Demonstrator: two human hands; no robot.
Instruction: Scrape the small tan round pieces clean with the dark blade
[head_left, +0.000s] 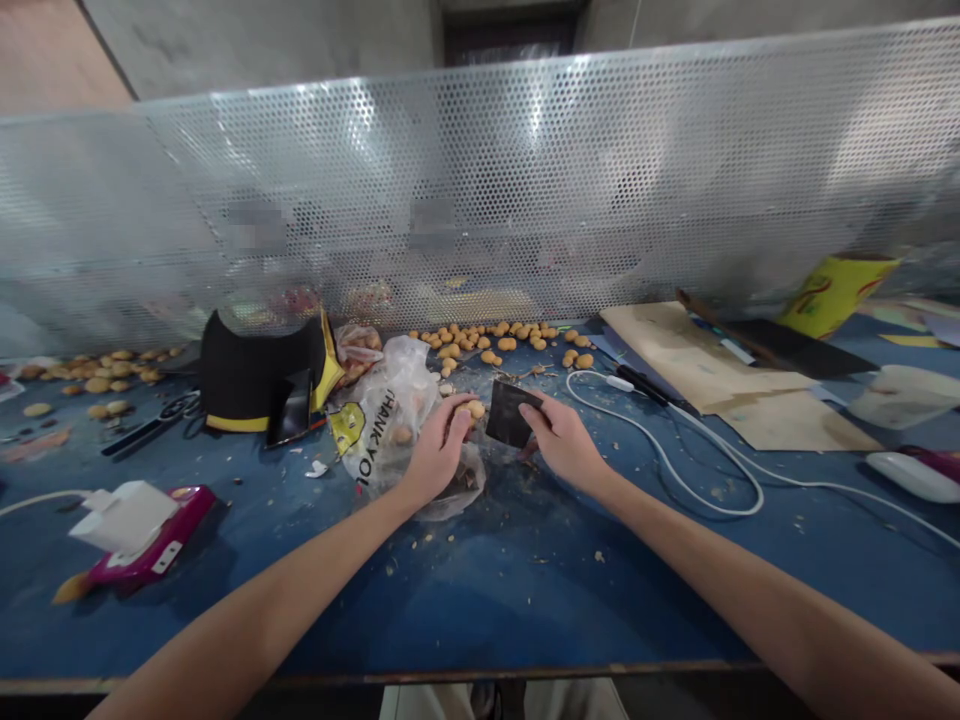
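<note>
My left hand (pixel 437 448) is closed in a pinch around a small round tan piece (pixel 473 409), whose exact kind I cannot make out. It hangs over a crumpled clear plastic bag (pixel 397 370) printed THANK YOU, with dark scraps in its near end. Between the thumb and fingers of my right hand (pixel 562 432) is a thin black rectangular card (pixel 510 413), tilted toward the left hand. A small gap separates the card from the tan piece. Behind both hands, several similar tan pieces (pixel 508 343) lie loose along the perforated metal screen.
The perforated screen (pixel 487 180) stands along the back of the blue table (pixel 480 600). On the left are a black-and-yellow box (pixel 259 365), scissors (pixel 157 422) and a white charger (pixel 127 515). A white cable (pixel 675 475) loops at right beside brown cardboard (pixel 682 350).
</note>
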